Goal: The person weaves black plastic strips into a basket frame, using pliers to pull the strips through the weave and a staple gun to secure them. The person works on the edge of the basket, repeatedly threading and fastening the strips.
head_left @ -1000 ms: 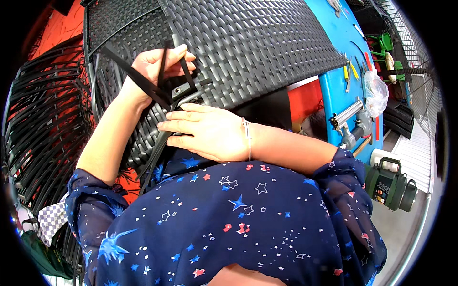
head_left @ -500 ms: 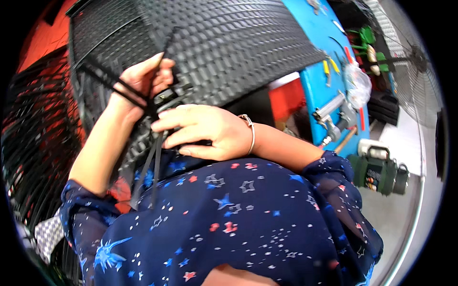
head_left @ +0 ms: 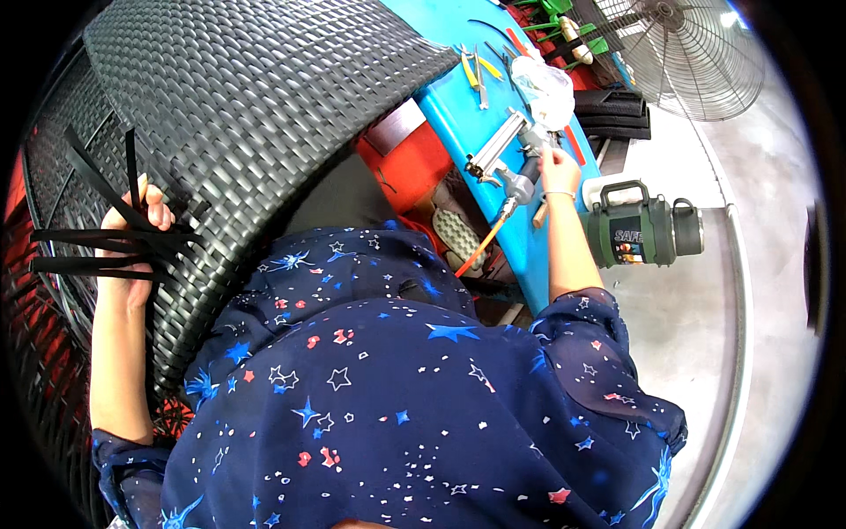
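My left hand point(head_left: 134, 234) is at the left, beside the edge of a large black woven rattan-like piece point(head_left: 264, 97). Its fingers curl around several flat black plastic strips point(head_left: 84, 263), whose loose ends stick out past the hand. Stretched out to the right, my right hand point(head_left: 560, 173) is at the blue table. Its fingers are bent against the dark handle of an air staple gun point(head_left: 525, 182), which lies there with a silver magazine and an orange hose. The fingertips are partly hidden against the tool.
The blue table point(head_left: 445, 110) also bears yellow-handled pliers point(head_left: 476, 75), a clear plastic bag point(head_left: 546, 93) and a wooden handle point(head_left: 540, 214). Past my right arm stands a dark green jug point(head_left: 630, 231). A large fan point(head_left: 665, 53) is at the far right.
My right hand has left the strips and reached right to the staple gun. The left hand still holds strips by the woven edge. The view has swung to the right.
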A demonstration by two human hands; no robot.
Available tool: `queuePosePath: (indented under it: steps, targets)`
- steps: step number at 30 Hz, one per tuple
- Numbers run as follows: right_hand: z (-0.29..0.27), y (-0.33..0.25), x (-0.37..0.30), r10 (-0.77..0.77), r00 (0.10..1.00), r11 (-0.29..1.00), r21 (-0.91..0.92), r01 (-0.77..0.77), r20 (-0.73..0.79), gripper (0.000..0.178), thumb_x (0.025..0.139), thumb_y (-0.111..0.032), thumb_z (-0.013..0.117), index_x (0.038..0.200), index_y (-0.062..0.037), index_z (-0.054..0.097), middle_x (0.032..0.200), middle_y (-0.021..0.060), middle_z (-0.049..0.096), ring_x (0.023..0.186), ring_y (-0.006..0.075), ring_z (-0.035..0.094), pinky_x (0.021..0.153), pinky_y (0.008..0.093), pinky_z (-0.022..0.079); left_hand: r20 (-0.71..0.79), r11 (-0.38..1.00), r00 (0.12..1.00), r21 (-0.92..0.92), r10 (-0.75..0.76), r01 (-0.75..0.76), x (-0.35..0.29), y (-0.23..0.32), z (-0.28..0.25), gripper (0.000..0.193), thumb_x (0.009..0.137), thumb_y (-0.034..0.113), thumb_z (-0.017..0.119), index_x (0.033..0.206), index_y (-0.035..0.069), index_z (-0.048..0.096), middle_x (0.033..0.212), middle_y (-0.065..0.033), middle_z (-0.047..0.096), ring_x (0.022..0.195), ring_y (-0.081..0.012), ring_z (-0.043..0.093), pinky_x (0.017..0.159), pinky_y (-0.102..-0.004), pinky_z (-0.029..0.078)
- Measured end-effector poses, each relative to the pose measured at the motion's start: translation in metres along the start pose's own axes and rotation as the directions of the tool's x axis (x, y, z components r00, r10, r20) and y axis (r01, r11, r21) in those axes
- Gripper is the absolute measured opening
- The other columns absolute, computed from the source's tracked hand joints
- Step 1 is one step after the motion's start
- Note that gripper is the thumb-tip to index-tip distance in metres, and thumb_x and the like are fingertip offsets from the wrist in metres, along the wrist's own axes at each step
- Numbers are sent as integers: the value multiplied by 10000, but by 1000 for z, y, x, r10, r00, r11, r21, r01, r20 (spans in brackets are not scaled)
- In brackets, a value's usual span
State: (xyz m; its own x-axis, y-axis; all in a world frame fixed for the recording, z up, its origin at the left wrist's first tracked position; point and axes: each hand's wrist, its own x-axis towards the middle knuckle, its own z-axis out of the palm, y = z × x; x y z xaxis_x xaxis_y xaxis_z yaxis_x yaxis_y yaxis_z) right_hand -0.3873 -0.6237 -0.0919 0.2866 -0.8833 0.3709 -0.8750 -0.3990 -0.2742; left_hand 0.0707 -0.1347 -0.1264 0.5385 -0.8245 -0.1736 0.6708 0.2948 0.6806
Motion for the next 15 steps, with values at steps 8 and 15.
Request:
queuePosePath:
  steps: [8,15]
  targets:
    - [-6,49,2,138,986,988,-49,-144,-96,313,868,-330,634,937,-29,688,830,165,689,783,314,672,731,376,515,44,1000,999,19,4,-5,0,3,-5,284,924,239,547,1095,21,612,824,-55,555,730,-176,498,765,-297,416]
    - [44,-74,74,-162,981,983,-73,171,110,409,898,-445,544,984,-78,702,934,178,692,901,374,655,803,451,504,52,1000,999,11,13,-14,0,4,-4,279,898,247,597,1057,19,626,810,-59,580,726,-187,510,746,-303,438]
